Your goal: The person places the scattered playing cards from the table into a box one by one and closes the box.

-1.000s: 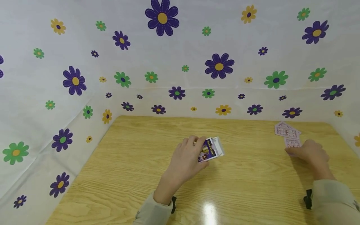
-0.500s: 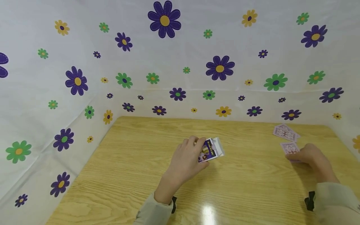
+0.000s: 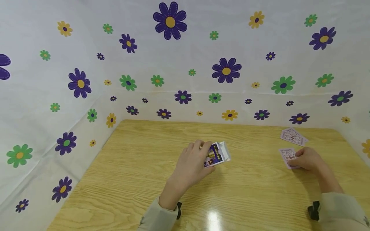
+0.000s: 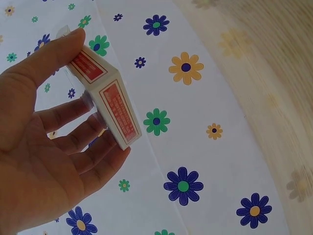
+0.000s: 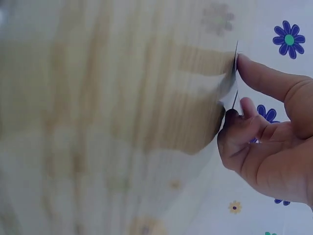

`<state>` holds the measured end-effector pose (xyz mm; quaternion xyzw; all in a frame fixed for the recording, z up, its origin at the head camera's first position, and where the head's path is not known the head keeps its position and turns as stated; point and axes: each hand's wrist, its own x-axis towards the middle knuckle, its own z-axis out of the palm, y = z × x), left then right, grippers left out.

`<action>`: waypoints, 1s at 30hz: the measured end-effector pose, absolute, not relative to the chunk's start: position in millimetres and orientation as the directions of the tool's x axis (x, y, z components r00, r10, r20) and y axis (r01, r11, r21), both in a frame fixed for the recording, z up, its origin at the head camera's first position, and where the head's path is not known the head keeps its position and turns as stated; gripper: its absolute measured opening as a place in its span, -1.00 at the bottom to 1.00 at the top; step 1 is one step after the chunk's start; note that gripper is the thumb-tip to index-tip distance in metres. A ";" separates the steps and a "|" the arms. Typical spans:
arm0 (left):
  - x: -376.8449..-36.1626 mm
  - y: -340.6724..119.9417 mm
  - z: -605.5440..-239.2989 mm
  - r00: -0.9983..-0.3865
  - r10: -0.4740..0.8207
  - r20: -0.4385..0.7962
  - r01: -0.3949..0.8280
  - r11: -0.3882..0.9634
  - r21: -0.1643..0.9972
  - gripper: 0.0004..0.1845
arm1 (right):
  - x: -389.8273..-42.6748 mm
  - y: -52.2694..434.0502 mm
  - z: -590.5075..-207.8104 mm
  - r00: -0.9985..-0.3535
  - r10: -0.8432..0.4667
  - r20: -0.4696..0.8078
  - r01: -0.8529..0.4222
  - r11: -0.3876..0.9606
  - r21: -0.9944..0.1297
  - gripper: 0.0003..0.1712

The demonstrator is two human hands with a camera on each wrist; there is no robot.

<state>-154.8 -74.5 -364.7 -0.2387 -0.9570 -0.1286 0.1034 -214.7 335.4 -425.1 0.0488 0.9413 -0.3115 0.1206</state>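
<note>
My left hand (image 3: 190,163) grips a card box (image 3: 216,154) over the middle of the wooden table (image 3: 138,173); thumb and fingers clamp its sides. In the left wrist view the card box (image 4: 110,98) shows white sides with red panels, held between thumb and fingers of the left hand (image 4: 54,147). At the right, my right hand (image 3: 307,159) pinches a playing card (image 3: 287,156) just above the table. The right wrist view shows that playing card (image 5: 234,81) edge-on, between the thumb and fingers of the right hand (image 5: 266,137).
More face-down cards (image 3: 293,136) lie at the table's back right corner. White cloth printed with flowers (image 3: 226,70) covers the wall behind and both sides of the table.
My right hand has drawn the card away from the pile, leftward and toward me. The left hand and the box have stayed still.
</note>
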 end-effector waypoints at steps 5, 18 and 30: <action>-154.6 -75.2 -364.8 -0.864 0.429 0.263 0.483 0.853 0.198 -0.20 | -215.0 326.0 -421.5 -0.966 0.033 -0.257 0.189 0.768 -0.612 -0.37; -155.2 -76.9 -365.5 -0.866 0.425 0.265 0.477 0.861 0.178 -0.18 | -217.6 301.9 -419.1 -0.991 0.022 -0.136 0.116 0.661 -0.741 -0.27; -155.3 -77.6 -365.2 -0.863 0.426 0.270 0.480 0.858 0.181 -0.18 | -214.2 277.9 -412.0 -0.996 0.075 -0.058 0.089 0.546 -0.833 -0.28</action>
